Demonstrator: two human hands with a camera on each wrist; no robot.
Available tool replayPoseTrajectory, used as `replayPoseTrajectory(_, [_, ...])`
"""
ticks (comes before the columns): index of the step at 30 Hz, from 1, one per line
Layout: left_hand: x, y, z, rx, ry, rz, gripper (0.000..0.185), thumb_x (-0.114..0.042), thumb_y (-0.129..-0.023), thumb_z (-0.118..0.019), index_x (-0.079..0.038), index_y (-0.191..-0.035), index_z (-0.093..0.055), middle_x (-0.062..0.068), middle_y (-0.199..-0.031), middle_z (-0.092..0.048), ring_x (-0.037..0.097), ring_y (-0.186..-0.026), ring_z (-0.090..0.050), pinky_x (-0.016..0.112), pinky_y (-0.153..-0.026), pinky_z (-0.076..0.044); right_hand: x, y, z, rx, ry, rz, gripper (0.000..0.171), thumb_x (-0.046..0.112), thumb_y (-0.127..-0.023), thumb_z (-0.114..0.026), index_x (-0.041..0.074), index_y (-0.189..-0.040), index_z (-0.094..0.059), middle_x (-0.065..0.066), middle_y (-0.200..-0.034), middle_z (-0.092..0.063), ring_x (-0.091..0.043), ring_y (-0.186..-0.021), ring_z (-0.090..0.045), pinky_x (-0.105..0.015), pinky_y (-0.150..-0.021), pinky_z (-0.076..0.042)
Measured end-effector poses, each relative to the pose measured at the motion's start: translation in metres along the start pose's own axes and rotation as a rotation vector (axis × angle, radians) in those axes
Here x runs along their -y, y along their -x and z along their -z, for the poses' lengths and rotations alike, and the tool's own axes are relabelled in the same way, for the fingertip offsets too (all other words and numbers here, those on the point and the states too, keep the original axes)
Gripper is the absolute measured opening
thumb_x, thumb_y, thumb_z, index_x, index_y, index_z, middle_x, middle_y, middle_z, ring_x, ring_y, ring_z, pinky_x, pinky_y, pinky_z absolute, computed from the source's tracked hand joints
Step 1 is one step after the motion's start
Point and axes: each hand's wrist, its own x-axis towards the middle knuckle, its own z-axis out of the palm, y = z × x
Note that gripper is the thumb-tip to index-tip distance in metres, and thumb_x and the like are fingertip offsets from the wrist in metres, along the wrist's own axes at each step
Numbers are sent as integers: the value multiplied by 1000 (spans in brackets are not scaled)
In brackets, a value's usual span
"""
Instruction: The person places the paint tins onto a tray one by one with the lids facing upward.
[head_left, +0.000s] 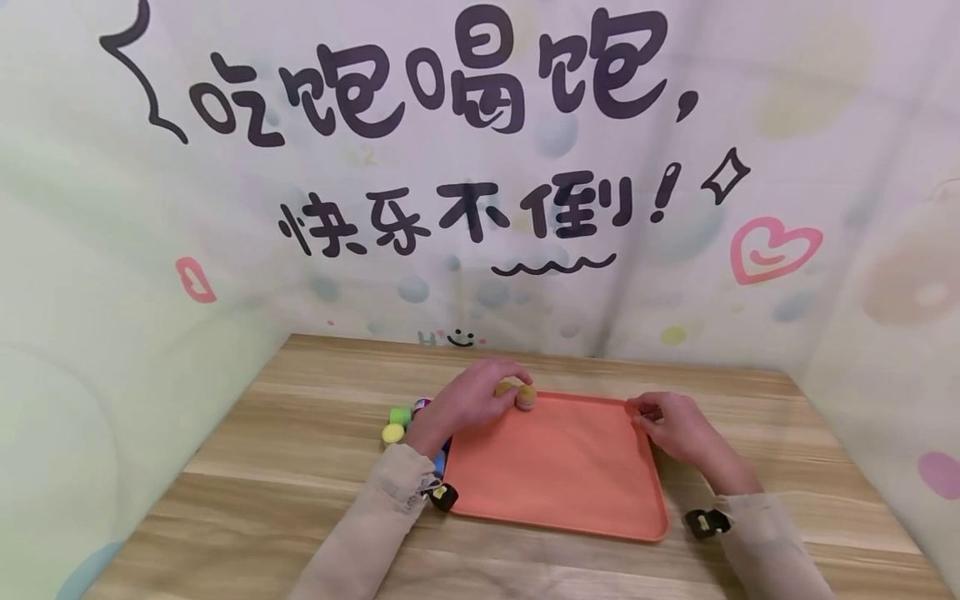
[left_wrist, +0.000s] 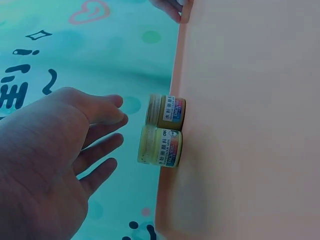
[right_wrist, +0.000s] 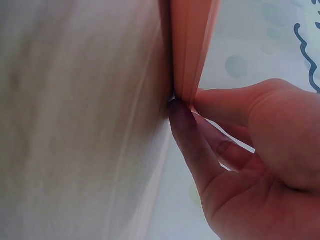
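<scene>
Two paint jars point(left_wrist: 161, 146) side by side, touching, at far edge of tray point(head_left: 555, 467), toward its far left corner. Left hand point(left_wrist: 55, 130) just beside jars, fingers parted, grip loose, holding nothing. Right hand point(head_left: 678, 421) pinches tray's far right corner. Risk: tug or lift there could slide or topple jars; left fingers might knock them. Coloured pots point(head_left: 393, 433) left of tray, partly hidden, count unclear. Whether tray's pinched corner sits raised off tabletop point(head_left: 315, 458): cannot tell.
</scene>
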Motion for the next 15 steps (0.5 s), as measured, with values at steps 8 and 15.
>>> replayPoseTrajectory(8, [-5,3,-1,-114,-151,8,19,-20,-107,-67,-21,-121,-79,-1,-134,-76,22,-121,-72,41,-101,-61,0,0,0,5,-6,-17,26,6,-100,-75,-3,-124,-76,-20,-117,-79,-33,-103,-76,-49,-88,-66])
replayPoseTrajectory(15, [-8,10,3,-216,-101,36,18,-19,-106,-69,-17,-119,-81,-1,-123,-79,21,-106,-73,37,-84,-62,1,0,1,1,-4,-15,25,5,-100,-76,-4,-123,-76,-19,-114,-79,-31,-99,-76,-49,-87,-66])
